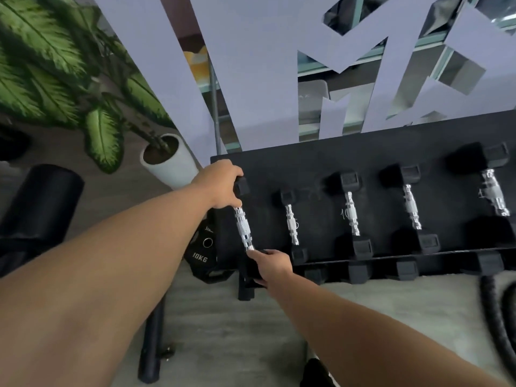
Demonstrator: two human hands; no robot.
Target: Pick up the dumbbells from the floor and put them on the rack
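A black dumbbell rack (307,166) stands against the wall on the right. Several black-headed dumbbells with chrome handles rest in its slots, the nearest one (291,227) small. At the rack's left end lies one more dumbbell (243,229), held at both ends. My left hand (220,184) is closed over its far black head. My right hand (269,265) is closed over its near black head. The chrome handle shows between my hands.
A 10 kg black weight plate (202,254) leans beside the rack's left end. A potted plant in a white pot (170,163) stands behind it. A black padded bench (42,202) is at the left. A thick black rope (497,311) lies on the floor at right.
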